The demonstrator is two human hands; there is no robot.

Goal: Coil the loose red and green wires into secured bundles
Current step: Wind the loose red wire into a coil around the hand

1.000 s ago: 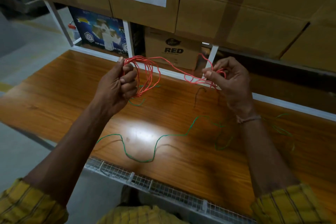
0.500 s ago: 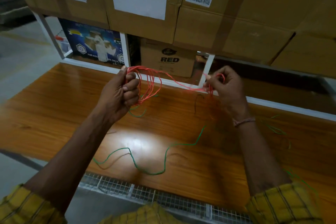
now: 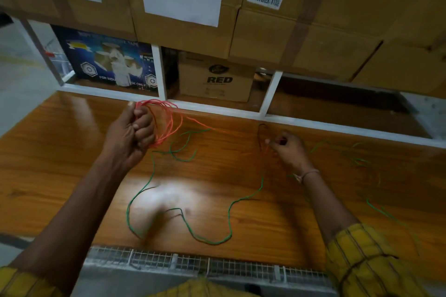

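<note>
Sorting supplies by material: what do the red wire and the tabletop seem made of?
Red wire: probably plastic-insulated, smooth, thin, holding loose loops in the left hand.
Tabletop: wood or wood-look laminate, glossy; grain lines and a bright glare show.

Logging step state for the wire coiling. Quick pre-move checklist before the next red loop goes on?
1. Left hand grips the coiled loops of thin red wire: ok.
2. Right hand pinches the free run of the red wire: ok, though motion blur hides the exact grip.
3. Red run between the hands free of snags: cannot tell, it fades into blur near the right hand.
4. Red coil clear of the loose thin green wire on the glossy wooden table: not ok, a green strand lies right under the coil.
5. Red bundle secured: not ok, no tie visible.
</note>
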